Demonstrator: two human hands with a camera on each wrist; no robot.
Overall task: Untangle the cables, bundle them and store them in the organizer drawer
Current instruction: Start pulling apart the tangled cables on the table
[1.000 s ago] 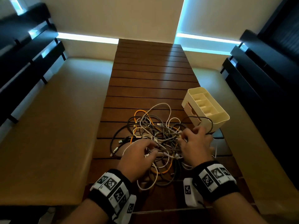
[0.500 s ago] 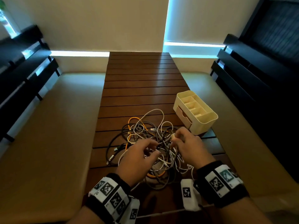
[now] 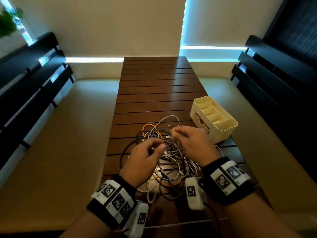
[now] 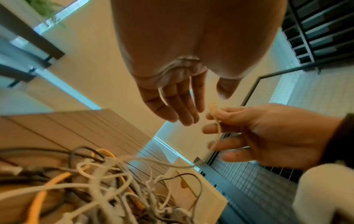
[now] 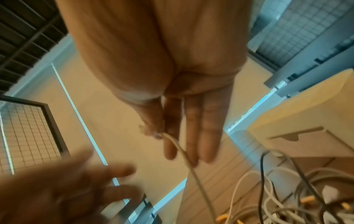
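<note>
1. Slatted dark wooden table [image 3: 154,93], long and narrow, runs away from the camera.
2. Tangle of cables [image 3: 164,162] lies directly on the table's near part: white, grey, black and orange strands looped over each other.
3. Cream organizer [image 3: 221,129] with open top compartments and a front drawer stands on the table just right of the tangle and a little farther back; a few strands reach its base.
4. Beyond the tangle the slats show only window glare.
</note>
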